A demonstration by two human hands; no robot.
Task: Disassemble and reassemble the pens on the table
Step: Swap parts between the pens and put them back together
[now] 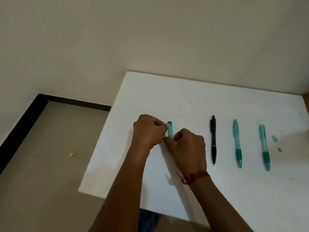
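Observation:
A teal translucent pen (170,129) is held just above the white table (200,101), upright along the view. My left hand (149,131) pinches its upper end with curled fingers. My right hand (187,148) grips its lower part, which is hidden under the fingers. To the right lie a black pen (213,139) and two teal pens with green grips (237,143) (264,146), all flat on the table and untouched.
A small clear teal piece (274,138) and a tiny dark bit (279,149) lie right of the last pen. The table's left edge drops to a beige floor with a yellow scrap (71,154). A wall runs behind the table.

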